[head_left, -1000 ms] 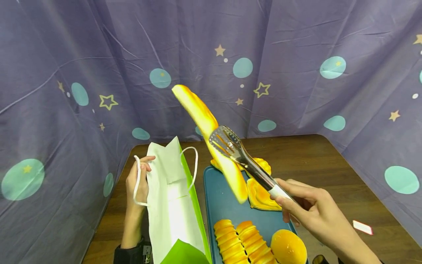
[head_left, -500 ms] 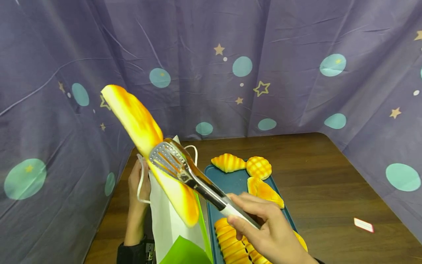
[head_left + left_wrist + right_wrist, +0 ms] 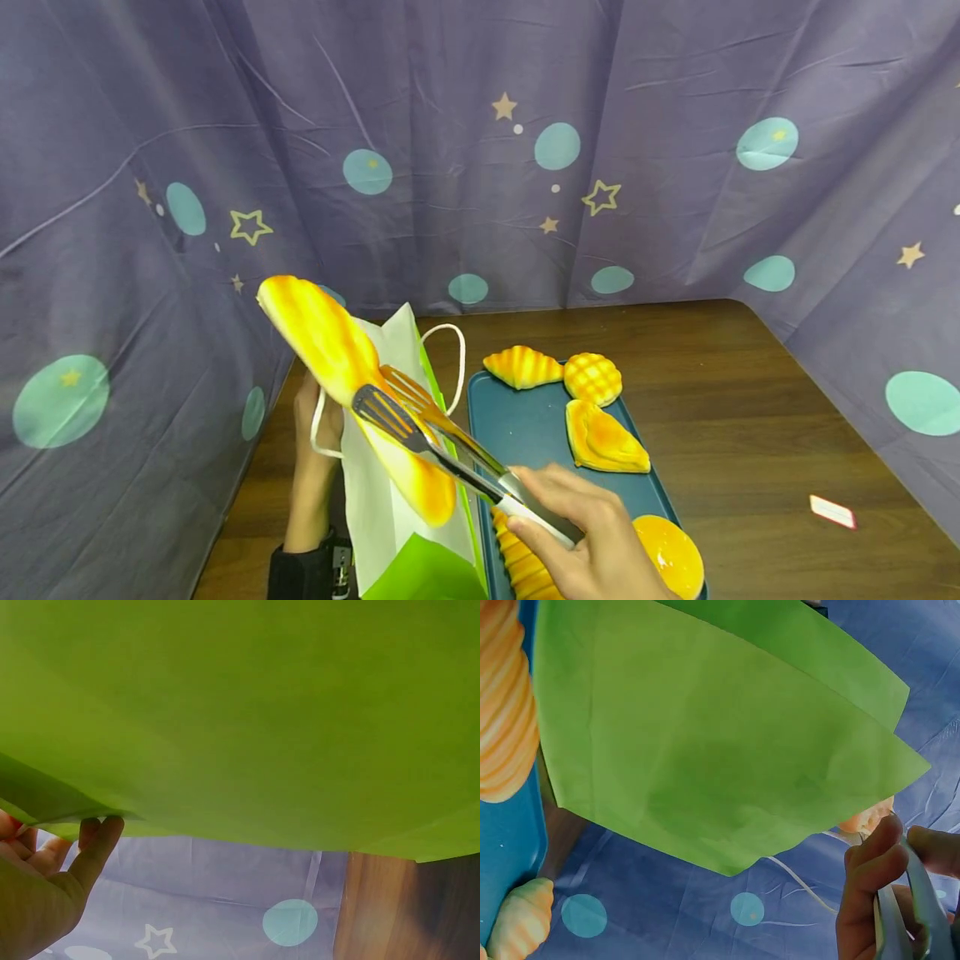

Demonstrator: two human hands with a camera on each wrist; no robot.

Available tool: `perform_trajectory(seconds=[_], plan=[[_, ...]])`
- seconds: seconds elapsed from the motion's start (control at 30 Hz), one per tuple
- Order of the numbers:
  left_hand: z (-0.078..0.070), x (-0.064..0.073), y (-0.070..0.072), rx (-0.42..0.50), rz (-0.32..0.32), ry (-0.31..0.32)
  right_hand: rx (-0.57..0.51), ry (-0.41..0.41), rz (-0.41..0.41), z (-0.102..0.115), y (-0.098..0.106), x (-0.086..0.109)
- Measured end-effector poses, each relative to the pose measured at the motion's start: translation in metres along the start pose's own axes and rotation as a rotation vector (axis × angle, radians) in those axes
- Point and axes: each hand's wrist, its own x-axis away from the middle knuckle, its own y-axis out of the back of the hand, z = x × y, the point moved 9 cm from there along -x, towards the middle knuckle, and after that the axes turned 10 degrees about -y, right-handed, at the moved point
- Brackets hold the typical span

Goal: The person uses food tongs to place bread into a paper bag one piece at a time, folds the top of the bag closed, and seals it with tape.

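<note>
My right hand [image 3: 592,533] grips the handles of metal tongs [image 3: 450,433], both slotted heads visible against a long bread loaf [image 3: 322,342]. The loaf lies tilted over the mouth of a green paper bag [image 3: 423,575] with a white inside. Whether it touches the rim cannot be told. At the bag's left side, my left hand [image 3: 318,425] is partly hidden by the loaf and a white rope handle [image 3: 320,429]. In the left wrist view, the fingers of my left hand [image 3: 60,877] pinch the bag's edge. The right wrist view shows the bag's outer green side [image 3: 705,742].
Right of the bag lies a blue tray [image 3: 510,425] with a croissant [image 3: 521,367], a round crosshatched bun [image 3: 592,379], a folded pastry [image 3: 603,437], a ridged roll [image 3: 521,562] and a smooth round bun [image 3: 671,554]. A small white card [image 3: 832,511] lies on the wooden table [image 3: 735,400].
The tongs and loaf have moved left from above the tray to over the bag, then down a little. The tongs have turned, showing both heads. My left hand stays at the bag.
</note>
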Motion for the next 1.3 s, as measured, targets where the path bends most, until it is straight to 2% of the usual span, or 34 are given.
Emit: perform_trajectory(seconds=[0.17,0.23,0.33,0.57,0.67,0.73,0.83,1.07,1.3], plan=[[0.005,-0.001,-0.002,0.075,0.012,0.044,0.014,0.005,-0.030,-0.007,0.002,0.013],[0.002,-0.003,-0.002,0.105,0.018,0.047,0.034,-0.004,-0.047,-0.009,0.004,0.017],[0.000,-0.005,-0.001,0.157,0.027,0.005,0.069,-0.024,-0.060,-0.013,0.006,0.021],[-0.004,-0.006,0.000,0.091,0.015,-0.049,0.107,-0.069,-0.079,-0.018,0.009,0.028],[-0.007,-0.008,-0.001,0.136,0.001,-0.111,0.125,-0.093,-0.091,-0.021,0.010,0.030],[-0.008,-0.008,-0.001,0.168,-0.006,-0.128,0.144,-0.107,-0.096,-0.022,0.011,0.031],[-0.009,-0.008,-0.001,0.170,-0.011,-0.114,0.159,-0.147,-0.091,-0.024,0.012,0.033],[-0.013,-0.009,0.000,0.096,-0.014,-0.102,0.158,-0.336,-0.088,-0.036,0.015,0.037],[-0.011,-0.008,-0.002,0.058,-0.009,-0.124,0.132,-0.384,-0.084,-0.041,0.015,0.040]])
